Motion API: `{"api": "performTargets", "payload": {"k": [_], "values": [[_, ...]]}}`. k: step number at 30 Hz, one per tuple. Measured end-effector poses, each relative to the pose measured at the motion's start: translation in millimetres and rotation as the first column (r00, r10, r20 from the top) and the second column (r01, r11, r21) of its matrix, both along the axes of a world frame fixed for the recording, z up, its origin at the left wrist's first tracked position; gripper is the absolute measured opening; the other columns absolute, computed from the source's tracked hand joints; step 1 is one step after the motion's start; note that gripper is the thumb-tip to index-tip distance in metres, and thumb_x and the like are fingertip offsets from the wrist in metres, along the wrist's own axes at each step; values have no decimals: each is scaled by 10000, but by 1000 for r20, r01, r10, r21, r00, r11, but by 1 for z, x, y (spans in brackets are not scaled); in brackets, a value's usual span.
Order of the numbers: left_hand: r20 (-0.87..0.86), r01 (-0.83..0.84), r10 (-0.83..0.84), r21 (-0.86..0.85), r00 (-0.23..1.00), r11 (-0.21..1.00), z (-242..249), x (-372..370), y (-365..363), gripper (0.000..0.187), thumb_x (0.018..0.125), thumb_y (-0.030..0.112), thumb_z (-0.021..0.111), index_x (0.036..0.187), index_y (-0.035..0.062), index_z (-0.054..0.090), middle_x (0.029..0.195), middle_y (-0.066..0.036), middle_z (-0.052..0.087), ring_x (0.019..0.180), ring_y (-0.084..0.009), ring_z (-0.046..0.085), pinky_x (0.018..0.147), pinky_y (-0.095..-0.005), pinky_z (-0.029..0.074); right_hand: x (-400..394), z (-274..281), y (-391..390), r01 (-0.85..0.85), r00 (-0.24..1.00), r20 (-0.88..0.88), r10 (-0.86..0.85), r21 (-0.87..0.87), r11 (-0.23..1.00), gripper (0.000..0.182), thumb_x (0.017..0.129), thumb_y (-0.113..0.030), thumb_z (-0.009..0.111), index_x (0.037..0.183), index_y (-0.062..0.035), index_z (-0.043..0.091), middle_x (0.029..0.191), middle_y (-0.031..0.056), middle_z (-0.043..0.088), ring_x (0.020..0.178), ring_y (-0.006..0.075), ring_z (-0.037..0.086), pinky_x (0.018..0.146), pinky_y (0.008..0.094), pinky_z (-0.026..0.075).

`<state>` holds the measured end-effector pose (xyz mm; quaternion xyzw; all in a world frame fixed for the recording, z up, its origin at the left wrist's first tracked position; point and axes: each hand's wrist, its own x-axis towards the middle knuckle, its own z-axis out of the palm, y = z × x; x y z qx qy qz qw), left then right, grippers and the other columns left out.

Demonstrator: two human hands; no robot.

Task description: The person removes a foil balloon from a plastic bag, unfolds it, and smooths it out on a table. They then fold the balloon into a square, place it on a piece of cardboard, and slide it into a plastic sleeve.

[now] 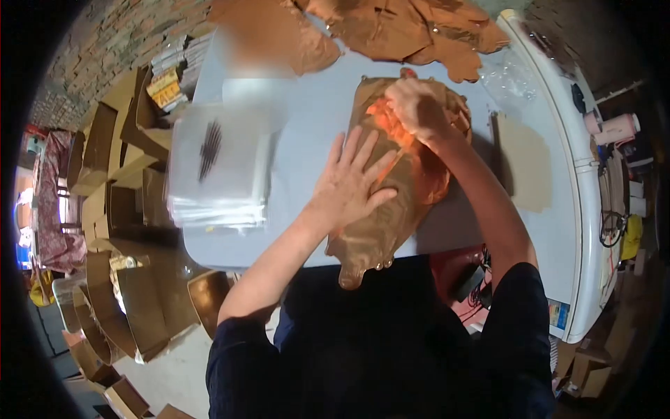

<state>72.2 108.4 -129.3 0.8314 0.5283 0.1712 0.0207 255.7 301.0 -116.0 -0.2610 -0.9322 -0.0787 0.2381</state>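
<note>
A flat copper-brown foil balloon [391,202] with rounded tabs along its edge lies on the table in front of me, its lower end reaching past the front edge. My left hand [349,183] rests flat on it, fingers spread. My right hand [415,110] is closed at its upper part, around crumpled bright orange foil [391,124]. The fingertips of that hand are partly hidden. At the far side of the table, more copper-coloured foil balloons [391,31] lie in a loose pile.
A stack of clear plastic bags [216,167] sits on the table [300,140] to the left. On the right are a beige cardboard sheet [523,160] and crumpled clear plastic [509,80]. Open cardboard boxes [150,300] stand on the left. A white appliance-like panel [586,188] borders the right side.
</note>
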Motion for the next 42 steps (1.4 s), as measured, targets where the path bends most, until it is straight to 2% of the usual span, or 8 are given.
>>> {"api": "performTargets", "payload": {"k": [7, 12, 13, 17, 20, 26, 38, 42], "values": [[19, -6, 5, 32, 1000, 999, -8, -1, 1, 742, 1046, 673, 422, 1625, 209, 435, 1697, -204, 323, 1601, -428, 195, 1310, -593, 115, 8, -17, -21, -146, 989, 56, 138, 165, 975, 417, 977, -226, 695, 1391, -188, 657, 1425, 18, 639, 1388, 247, 554, 1043, 451, 482], [10, -4, 3, 46, 1000, 999, -7, -1, 1, 763, 1053, 675, 392, 1641, 187, 406, 1691, -199, 344, 1593, -430, 218, 1302, -592, 126, 17, -5, -7, -3, 1000, 18, 1, 63, 998, 356, 957, -185, 710, 1311, -160, 676, 1368, 88, 659, 1299, 307, 610, 975, 483, 509], [12, -6, 5, 57, 1000, 998, -7, -1, 1, 766, 1058, 676, 376, 1644, 183, 403, 1689, -196, 355, 1589, -430, 228, 1298, -592, 134, 15, -1, -16, -16, 1000, -7, 15, -112, 994, 348, 952, -179, 715, 1296, -147, 678, 1361, 102, 660, 1276, 317, 621, 958, 479, 515], [33, -5, 4, 35, 999, 999, -10, -3, 1, 757, 1060, 632, 433, 1646, 155, 373, 1687, -201, 340, 1594, -430, 214, 1312, -588, 111, 17, 28, -87, -269, 959, -104, 264, -33, 963, 327, 877, -96, 727, 1203, -97, 696, 1068, 119, 684, 1021, 354, 665, 860, 427, 542], [11, -10, 9, 59, 1000, 998, -15, -4, 2, 749, 1070, 612, 430, 1646, 138, 362, 1679, -196, 355, 1590, -424, 228, 1310, -580, 117, 9, 34, -166, -316, 899, 194, 394, -337, 887, 338, 861, -157, 771, 1182, -61, 727, 1157, 119, 688, 1103, 287, 657, 952, 431, 531], [100, -18, 12, 54, 995, 998, -15, -4, 4, 754, 1077, 623, 401, 1644, 127, 362, 1664, -180, 382, 1587, -388, 249, 1306, -570, 129, -13, 20, -239, -372, 927, -101, 360, -147, 917, 356, 867, -110, 773, 1196, 18, 726, 1233, 108, 703, 1160, 268, 663, 983, 424, 547], [63, -19, 15, 72, 998, 997, -18, -3, 4, 781, 1074, 653, 373, 1643, 118, 362, 1664, -170, 379, 1591, -379, 236, 1310, -568, 125, -30, 6, -258, -221, 971, -120, 206, -128, 967, 316, 881, -179, 845, 1136, -14, 757, 1177, 78, 701, 1145, 241, 646, 941, 404, 539], [72, -15, 10, 61, 997, 998, -15, -2, 4, 785, 1071, 647, 387, 1642, 108, 361, 1663, -177, 380, 1588, -385, 240, 1310, -569, 122, -26, -6, -263, -201, 980, -35, 198, -146, 969, 344, 949, -200, 712, 1221, 11, 706, 1226, 113, 682, 1213, 265, 613, 1028, 437, 486]]}}
